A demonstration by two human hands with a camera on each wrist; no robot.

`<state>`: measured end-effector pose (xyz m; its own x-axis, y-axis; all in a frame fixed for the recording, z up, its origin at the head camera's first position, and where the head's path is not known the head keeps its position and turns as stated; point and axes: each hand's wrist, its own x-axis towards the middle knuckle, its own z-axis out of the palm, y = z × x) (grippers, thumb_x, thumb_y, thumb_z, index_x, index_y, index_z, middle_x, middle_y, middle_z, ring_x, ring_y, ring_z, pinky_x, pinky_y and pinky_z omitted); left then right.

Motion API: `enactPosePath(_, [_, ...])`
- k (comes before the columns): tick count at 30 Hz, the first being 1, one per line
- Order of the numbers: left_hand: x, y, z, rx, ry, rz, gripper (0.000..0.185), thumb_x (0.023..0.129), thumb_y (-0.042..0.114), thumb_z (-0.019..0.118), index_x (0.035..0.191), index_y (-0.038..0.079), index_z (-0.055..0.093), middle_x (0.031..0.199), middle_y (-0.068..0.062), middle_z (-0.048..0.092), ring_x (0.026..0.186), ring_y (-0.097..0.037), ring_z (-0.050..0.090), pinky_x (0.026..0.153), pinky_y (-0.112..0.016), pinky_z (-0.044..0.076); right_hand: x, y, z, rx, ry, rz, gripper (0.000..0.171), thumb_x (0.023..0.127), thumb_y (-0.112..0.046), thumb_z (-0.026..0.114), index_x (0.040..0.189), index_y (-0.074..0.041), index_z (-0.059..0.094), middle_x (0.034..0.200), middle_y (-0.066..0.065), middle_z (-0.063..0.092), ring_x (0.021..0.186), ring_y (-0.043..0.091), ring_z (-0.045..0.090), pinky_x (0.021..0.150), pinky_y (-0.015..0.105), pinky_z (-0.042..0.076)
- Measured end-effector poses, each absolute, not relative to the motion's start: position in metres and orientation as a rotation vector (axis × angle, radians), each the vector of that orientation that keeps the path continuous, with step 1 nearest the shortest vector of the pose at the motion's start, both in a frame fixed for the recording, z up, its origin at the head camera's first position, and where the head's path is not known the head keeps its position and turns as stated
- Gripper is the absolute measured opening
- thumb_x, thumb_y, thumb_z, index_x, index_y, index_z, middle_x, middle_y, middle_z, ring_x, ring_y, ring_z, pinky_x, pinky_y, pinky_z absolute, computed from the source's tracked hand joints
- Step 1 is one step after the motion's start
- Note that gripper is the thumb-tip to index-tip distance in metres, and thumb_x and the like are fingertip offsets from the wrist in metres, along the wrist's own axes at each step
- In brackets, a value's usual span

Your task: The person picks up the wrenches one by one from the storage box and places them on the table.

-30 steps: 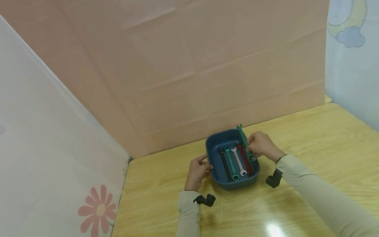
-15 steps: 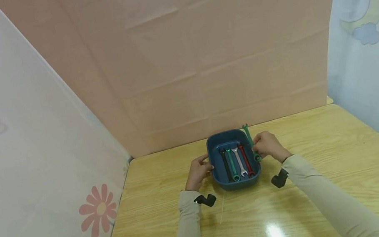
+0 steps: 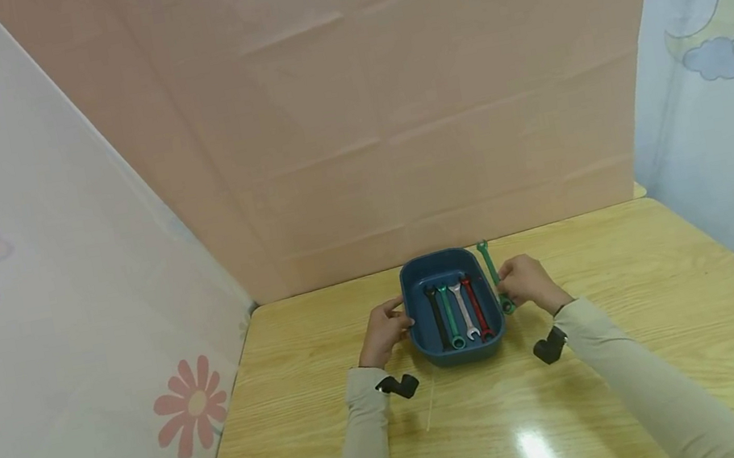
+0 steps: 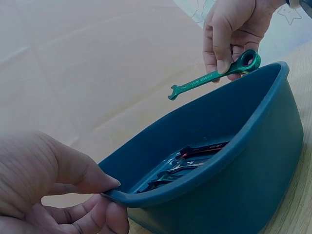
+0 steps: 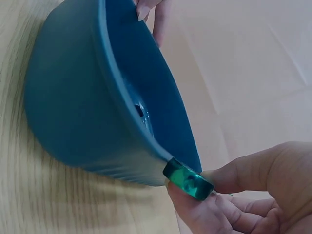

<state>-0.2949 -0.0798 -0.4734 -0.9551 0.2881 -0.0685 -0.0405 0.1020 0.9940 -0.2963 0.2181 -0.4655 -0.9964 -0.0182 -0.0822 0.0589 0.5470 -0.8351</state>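
A dark blue tray point(image 3: 412, 288) stands on the wooden table point(image 3: 644, 295) and holds several wrenches point(image 3: 459, 313): black, green, silver and red. My left hand point(image 3: 385, 330) pinches the tray's left rim point(image 4: 117, 194), thumb inside the rim and fingers beneath it. My right hand point(image 3: 526, 283) pinches a green wrench point(image 3: 495, 276) near its ring end, just outside the tray's right rim. In the left wrist view the green wrench point(image 4: 214, 75) hangs above the far rim point(image 4: 273, 80), open end pointing away. The right wrist view shows its ring end point(image 5: 187, 179) between thumb and fingers point(image 5: 229, 178), beside the tray's wall point(image 5: 68, 112).
Pink panels point(image 3: 387, 94) close off the back, a flowered sheet point(image 3: 58, 316) the left and a moon-and-star sheet point(image 3: 716, 77) the right. Bare tabletop lies to the right of the tray and in front of it.
My right hand has carried the green wrench to the right, from over the tray's right side to just outside its rim. My left hand has stayed on the left rim.
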Motion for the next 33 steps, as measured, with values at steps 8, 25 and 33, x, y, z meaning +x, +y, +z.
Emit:
enactPosePath(8, [-0.311, -0.08, -0.496, 0.226, 2.135, 1.927, 0.061, 0.087, -0.011, 0.056, 0.147, -0.005, 0.045, 0.093, -0.02, 0.061, 0.07, -0.016, 0.055, 0.066, -0.037, 0.051, -0.292, 0.223, -0.472, 0.06, 2.679, -1.409, 0.02, 0.085, 0.004, 0.062, 0.102, 0.015, 0.061, 0.083, 0.017, 0.065, 0.061, 0.016, 0.063, 0.057, 0.03, 0.057])
enactPosePath(25, [-0.314, -0.08, -0.507, 0.204, 2.124, 1.953, 0.061, 0.087, -0.008, 0.058, 0.146, -0.003, 0.047, 0.102, -0.025, 0.061, 0.071, -0.013, 0.057, 0.068, -0.037, 0.052, -0.288, 0.225, -0.488, 0.056, 2.666, -1.386, 0.011, 0.084, 0.002, 0.066, 0.092, 0.01, 0.065, 0.071, 0.01, 0.061, 0.06, 0.016, 0.059, 0.056, 0.031, 0.057])
enactPosePath(33, [-0.317, -0.081, -0.505, 0.224, 2.11, 1.944, 0.06, 0.089, -0.01, 0.056, 0.147, -0.006, 0.043, 0.099, -0.022, 0.06, 0.072, -0.014, 0.056, 0.071, -0.042, 0.052, -0.286, 0.223, -0.488, 0.044, 2.675, -1.391, 0.009, 0.084, 0.004, 0.065, 0.089, 0.012, 0.064, 0.071, 0.011, 0.061, 0.06, 0.016, 0.059, 0.056, 0.031, 0.056])
